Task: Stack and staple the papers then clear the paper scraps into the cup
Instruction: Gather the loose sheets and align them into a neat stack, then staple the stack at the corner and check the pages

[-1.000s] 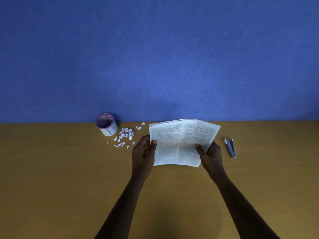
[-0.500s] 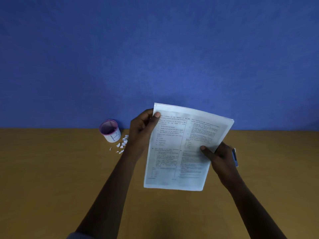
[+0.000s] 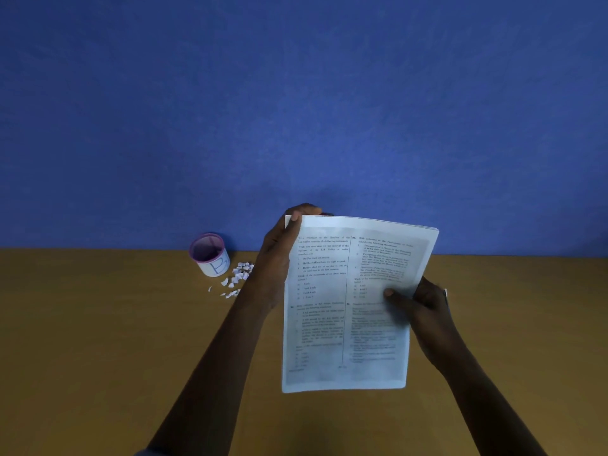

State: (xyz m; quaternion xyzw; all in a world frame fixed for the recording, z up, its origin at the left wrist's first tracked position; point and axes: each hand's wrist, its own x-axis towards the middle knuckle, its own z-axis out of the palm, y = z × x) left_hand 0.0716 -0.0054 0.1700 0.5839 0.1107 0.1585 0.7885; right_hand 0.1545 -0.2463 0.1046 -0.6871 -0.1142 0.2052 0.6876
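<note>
A stack of printed papers (image 3: 332, 311) is held upright above the wooden table (image 3: 98, 357), its text facing me. My left hand (image 3: 279, 255) grips the stack's top left corner, thumb on the front. My right hand (image 3: 424, 307) pinches the right edge, thumb pressed on the page. A white cup (image 3: 210, 255) with a purple rim stands at the back left by the wall. White paper scraps (image 3: 238, 278) lie scattered just right of the cup. Only a sliver of the stapler (image 3: 445, 292) shows behind my right hand.
A blue wall (image 3: 296, 110) rises straight from the table's far edge. Bare wooden surface stretches to the left and right of my arms.
The papers came up from lying low over the table to standing upright in front of me. My left hand slid up to the top corner; my right hand now hides most of the stapler.
</note>
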